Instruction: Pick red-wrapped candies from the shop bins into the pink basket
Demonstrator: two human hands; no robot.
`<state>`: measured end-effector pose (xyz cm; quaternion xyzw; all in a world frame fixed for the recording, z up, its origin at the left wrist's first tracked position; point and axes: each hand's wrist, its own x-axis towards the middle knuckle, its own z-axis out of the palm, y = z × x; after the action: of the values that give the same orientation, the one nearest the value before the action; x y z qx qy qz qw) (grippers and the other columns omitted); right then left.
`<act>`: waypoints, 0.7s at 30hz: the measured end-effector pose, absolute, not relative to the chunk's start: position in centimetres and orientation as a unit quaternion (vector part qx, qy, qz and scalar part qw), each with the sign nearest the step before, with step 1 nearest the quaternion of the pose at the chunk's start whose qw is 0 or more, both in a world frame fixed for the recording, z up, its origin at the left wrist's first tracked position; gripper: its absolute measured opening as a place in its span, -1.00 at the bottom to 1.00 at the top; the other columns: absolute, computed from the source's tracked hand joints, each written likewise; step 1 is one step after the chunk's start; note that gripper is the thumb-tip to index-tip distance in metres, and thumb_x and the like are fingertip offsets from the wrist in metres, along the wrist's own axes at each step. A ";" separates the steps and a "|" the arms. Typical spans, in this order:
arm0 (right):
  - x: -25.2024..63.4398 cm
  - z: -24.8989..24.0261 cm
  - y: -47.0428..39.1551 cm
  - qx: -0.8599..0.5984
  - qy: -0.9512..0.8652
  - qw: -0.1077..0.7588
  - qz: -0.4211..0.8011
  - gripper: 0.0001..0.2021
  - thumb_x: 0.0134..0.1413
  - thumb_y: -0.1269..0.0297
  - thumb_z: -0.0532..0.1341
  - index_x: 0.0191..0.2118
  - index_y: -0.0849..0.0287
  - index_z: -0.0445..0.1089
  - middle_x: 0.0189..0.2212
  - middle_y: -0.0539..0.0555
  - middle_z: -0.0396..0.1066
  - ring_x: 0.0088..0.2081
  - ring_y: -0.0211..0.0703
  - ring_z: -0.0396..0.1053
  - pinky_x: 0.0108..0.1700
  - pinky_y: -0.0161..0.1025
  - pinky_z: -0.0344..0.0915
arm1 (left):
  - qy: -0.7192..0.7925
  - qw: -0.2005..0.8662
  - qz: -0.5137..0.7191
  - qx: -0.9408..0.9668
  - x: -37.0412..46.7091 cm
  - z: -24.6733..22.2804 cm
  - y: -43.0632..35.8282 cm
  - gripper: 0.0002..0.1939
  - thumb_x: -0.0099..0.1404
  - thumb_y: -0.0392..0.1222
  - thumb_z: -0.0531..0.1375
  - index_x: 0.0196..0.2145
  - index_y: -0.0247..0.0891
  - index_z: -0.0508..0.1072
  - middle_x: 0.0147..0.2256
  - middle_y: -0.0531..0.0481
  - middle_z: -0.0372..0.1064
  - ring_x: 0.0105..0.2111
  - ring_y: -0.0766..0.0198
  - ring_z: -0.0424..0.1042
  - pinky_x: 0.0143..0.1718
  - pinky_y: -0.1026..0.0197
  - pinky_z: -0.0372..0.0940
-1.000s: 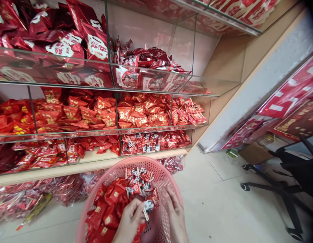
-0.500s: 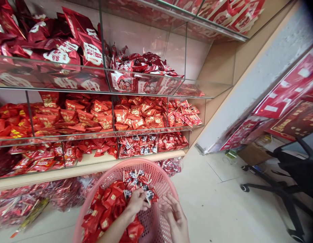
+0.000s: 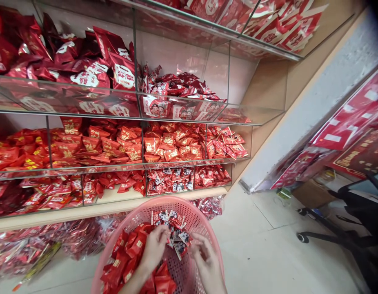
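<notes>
A pink perforated plastic basket point(image 3: 218, 241) stands below the shelves. Plain red packets point(image 3: 117, 265) with gold print fill its left side. Small red candy packets point(image 3: 178, 241) with black-and-white cartoon figures lie in a heap between my hands. On the heap's left edge is my left hand point(image 3: 155, 247), its fingers curled together; whatever they may hold is hidden. My right hand point(image 3: 205, 259) hovers over the right part of the basket, fingers bent and apart, beside the heap and with nothing seen in it.
A shelf unit with glass dividers point(image 3: 143, 143) rises in front, its compartments full of red packets. Bagged packets point(image 3: 81, 237) lie on the floor beneath it. At the right are a wall, red packaging point(image 3: 336, 134) and a wheeled office chair point(image 3: 339, 241).
My left hand has drawn back a little to the left from the cartoon packets. My right hand's fingers have bent inward toward them. The view has shifted slightly.
</notes>
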<state>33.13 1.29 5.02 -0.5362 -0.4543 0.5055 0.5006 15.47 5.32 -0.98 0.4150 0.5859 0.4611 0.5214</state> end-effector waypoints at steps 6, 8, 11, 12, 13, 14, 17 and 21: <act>29.2 8.6 9.9 -0.441 -0.697 0.439 0.356 -0.79 0.10 0.25 0.09 -0.21 0.08 0.44 -0.26 0.08 0.42 -0.22 -0.12 0.32 -0.16 -0.22 0.23 | 0.718 0.204 0.444 0.496 5.4 1.4 4.8 -0.65 0.11 -0.06 0.03 -0.17 -0.21 0.38 -0.18 -0.07 0.43 -0.20 0.14 0.41 -0.11 0.13 0.27; 27.5 8.9 13.1 -0.421 -0.753 0.409 0.298 -0.80 0.10 0.33 0.08 -0.21 0.09 0.44 -0.27 0.08 0.40 -0.22 -0.13 0.30 -0.15 -0.22 0.21 | 0.762 0.162 0.423 0.463 2.5 1.1 3.9 -0.62 0.08 -0.03 0.03 -0.17 -0.23 0.39 -0.27 -0.07 0.45 -0.32 0.13 0.43 -0.21 0.12 0.31; 24.7 8.5 16.7 -0.401 -0.822 0.342 0.218 -0.79 0.09 0.39 0.09 -0.20 0.10 0.43 -0.24 0.07 0.39 -0.18 -0.15 0.27 -0.13 -0.24 0.18 | 0.783 0.158 0.442 0.408 -0.2 -0.4 2.1 -0.57 0.02 0.03 0.03 -0.22 -0.27 0.38 -0.26 -0.14 0.46 -0.27 0.08 0.44 -0.22 0.11 0.33; 23.9 8.2 17.5 -0.397 -0.840 0.315 0.194 -0.79 0.09 0.40 0.09 -0.20 0.10 0.43 -0.24 0.06 0.39 -0.18 -0.15 0.27 -0.13 -0.24 0.17 | 0.786 0.172 0.446 0.393 -0.6 -0.9 1.6 -0.55 0.00 0.06 0.04 -0.24 -0.29 0.38 -0.26 -0.16 0.46 -0.27 0.07 0.45 -0.24 0.11 0.34; 23.2 8.0 18.3 -0.394 -0.853 0.293 0.174 -0.80 0.09 0.40 0.10 -0.22 0.10 0.43 -0.24 0.05 0.39 -0.19 -0.15 0.27 -0.13 -0.25 0.17 | 0.792 0.183 0.444 0.377 -0.7 -1.5 1.1 -0.54 -0.02 0.09 0.04 -0.26 -0.29 0.38 -0.26 -0.17 0.46 -0.28 0.06 0.45 -0.25 0.11 0.35; 22.6 7.7 18.8 -0.392 -0.865 0.271 0.160 -0.82 0.08 0.40 0.11 -0.25 0.10 0.44 -0.25 0.05 0.39 -0.20 -0.16 0.27 -0.14 -0.26 0.17 | 0.798 0.193 0.440 0.364 -0.8 -2.0 0.7 -0.53 -0.03 0.11 0.05 -0.27 -0.28 0.38 -0.27 -0.17 0.47 -0.30 0.06 0.46 -0.27 0.10 0.35; 21.4 7.4 20.1 -0.370 -0.896 0.210 0.131 -0.87 0.05 0.40 0.14 -0.39 0.12 0.44 -0.34 0.04 0.37 -0.24 -0.17 0.26 -0.19 -0.29 0.15 | 0.800 0.201 0.448 0.345 -0.3 -2.7 0.1 -0.53 -0.05 0.16 0.07 -0.29 -0.24 0.39 -0.31 -0.13 0.48 -0.33 0.06 0.46 -0.32 0.11 0.36; 21.2 7.5 20.7 -0.333 -0.923 0.165 0.096 -0.86 0.07 0.40 0.11 -0.45 0.15 0.38 -0.39 0.04 0.33 -0.26 -0.17 0.22 -0.23 -0.29 0.14 | 0.787 0.214 0.464 0.345 0.2 -2.4 0.3 -0.52 -0.06 0.18 0.08 -0.30 -0.23 0.39 -0.31 -0.11 0.48 -0.34 0.07 0.47 -0.36 0.13 0.37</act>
<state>21.16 20.68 7.45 -0.3333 -0.9232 0.0965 0.1654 0.19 0.30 -2.37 0.3447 0.7874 0.4639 0.2143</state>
